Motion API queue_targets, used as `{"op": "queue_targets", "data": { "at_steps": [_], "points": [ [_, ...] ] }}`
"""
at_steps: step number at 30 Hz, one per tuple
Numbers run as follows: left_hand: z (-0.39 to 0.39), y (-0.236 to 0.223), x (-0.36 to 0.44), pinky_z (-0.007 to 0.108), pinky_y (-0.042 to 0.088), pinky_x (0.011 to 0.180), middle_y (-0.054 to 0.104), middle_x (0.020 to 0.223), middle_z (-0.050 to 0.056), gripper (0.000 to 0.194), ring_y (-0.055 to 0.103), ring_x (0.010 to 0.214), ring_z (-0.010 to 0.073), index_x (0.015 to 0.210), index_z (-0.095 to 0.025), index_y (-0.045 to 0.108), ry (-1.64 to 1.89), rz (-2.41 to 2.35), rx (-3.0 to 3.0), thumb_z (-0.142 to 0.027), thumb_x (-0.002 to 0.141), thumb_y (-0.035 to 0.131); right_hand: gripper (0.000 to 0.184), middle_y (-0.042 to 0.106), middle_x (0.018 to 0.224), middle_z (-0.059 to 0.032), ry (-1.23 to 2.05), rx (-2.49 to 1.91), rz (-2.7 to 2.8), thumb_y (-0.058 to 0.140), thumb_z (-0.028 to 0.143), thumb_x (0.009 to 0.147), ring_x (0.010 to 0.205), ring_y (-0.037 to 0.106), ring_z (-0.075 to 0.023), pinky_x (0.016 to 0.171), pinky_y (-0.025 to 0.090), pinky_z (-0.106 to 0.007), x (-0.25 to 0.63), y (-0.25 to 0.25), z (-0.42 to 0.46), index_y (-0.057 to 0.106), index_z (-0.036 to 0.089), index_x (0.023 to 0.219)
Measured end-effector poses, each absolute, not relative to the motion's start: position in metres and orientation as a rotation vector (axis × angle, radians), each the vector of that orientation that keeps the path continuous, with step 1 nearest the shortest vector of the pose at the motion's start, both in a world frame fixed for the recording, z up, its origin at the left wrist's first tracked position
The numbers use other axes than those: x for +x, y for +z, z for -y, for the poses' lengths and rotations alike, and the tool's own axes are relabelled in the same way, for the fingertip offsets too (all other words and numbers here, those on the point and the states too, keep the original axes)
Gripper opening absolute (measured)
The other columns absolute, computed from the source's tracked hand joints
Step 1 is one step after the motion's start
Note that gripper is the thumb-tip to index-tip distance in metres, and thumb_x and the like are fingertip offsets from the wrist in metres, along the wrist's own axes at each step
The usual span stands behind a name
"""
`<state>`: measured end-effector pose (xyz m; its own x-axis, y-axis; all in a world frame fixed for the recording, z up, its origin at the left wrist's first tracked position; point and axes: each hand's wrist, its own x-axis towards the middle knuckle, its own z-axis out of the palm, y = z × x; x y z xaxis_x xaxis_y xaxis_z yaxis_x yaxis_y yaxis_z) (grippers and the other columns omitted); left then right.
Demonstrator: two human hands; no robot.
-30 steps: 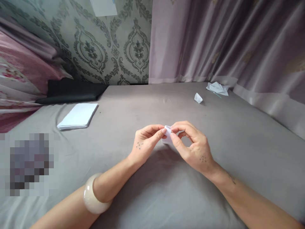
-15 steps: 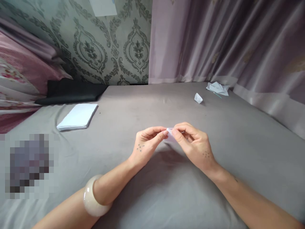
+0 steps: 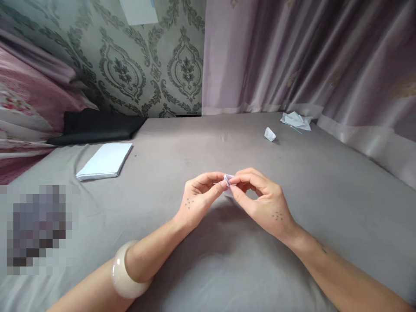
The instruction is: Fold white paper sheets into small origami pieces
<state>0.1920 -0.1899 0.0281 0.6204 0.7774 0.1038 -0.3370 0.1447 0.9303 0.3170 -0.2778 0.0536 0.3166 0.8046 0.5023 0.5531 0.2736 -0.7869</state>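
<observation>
Between my two hands is a small folded piece of white paper, held just above the grey sheet. My left hand pinches its left side between thumb and fingers. From the right, my right hand grips the same paper, its thumb and index fingertip meeting the left thumb at the fold. Fingers cover most of the paper, so its full shape is hidden. A cream bangle sits on my left forearm.
A stack of white paper lies left on the grey sheet, near a folded black cloth. Far right are a small folded paper piece and a pile of papers beside a thin green stick. Curtains hang behind.
My right thumb has slid lower, and the right fingertips have shifted left to the paper's fold. The paper has turned and shows a narrower folded edge. Both hands still hold it.
</observation>
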Motion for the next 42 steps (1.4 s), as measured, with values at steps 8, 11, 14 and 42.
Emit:
{"op": "queue_targets", "data": {
  "at_steps": [8, 11, 14, 42],
  "points": [
    [0.1916, 0.0314, 0.1927, 0.032, 0.055, 0.078, 0.073, 0.080, 0.003, 0.015, 0.066, 0.075, 0.0153, 0.083, -0.018, 0.074, 0.850, -0.479, 1.174, -0.029, 0.073, 0.076, 0.012, 0.065, 0.084, -0.0026, 0.280, -1.362, 1.349, 0.057, 0.013, 0.084, 0.074, 0.064, -0.0133, 0.065, 0.056, -0.027, 0.3191, 0.0533, 0.2801, 0.065, 0.021, 0.085],
    [0.1914, 0.0315, 0.1926, 0.030, 0.055, 0.078, 0.074, 0.079, 0.003, 0.015, 0.066, 0.075, 0.0149, 0.083, -0.018, 0.075, 0.856, -0.486, 1.183, -0.028, 0.073, 0.076, 0.007, 0.067, 0.081, -0.0016, 0.290, -1.396, 1.313, 0.061, 0.015, 0.082, 0.071, 0.065, -0.0132, 0.066, 0.057, -0.026, 0.3187, 0.0533, 0.2798, 0.064, 0.021, 0.084],
    [0.1913, 0.0311, 0.1922, 0.029, 0.055, 0.076, 0.074, 0.081, 0.003, 0.013, 0.067, 0.075, 0.0142, 0.083, -0.018, 0.075, 0.853, -0.476, 1.188, -0.026, 0.073, 0.076, 0.005, 0.066, 0.073, 0.0004, 0.326, -1.434, 1.262, 0.065, 0.018, 0.080, 0.067, 0.066, -0.0128, 0.063, 0.057, -0.025, 0.3185, 0.0538, 0.2806, 0.061, 0.021, 0.082],
    [0.1939, 0.0322, 0.1890, 0.026, 0.055, 0.069, 0.073, 0.075, 0.003, 0.013, 0.064, 0.068, 0.0129, 0.085, -0.020, 0.078, 0.751, -0.485, 1.279, -0.027, 0.073, 0.076, 0.012, 0.065, 0.082, -0.0013, 0.111, -1.468, 1.453, 0.057, 0.012, 0.086, 0.068, 0.061, -0.0111, 0.060, 0.053, -0.025, 0.3230, 0.0551, 0.2838, 0.065, 0.021, 0.084]
  ]
}}
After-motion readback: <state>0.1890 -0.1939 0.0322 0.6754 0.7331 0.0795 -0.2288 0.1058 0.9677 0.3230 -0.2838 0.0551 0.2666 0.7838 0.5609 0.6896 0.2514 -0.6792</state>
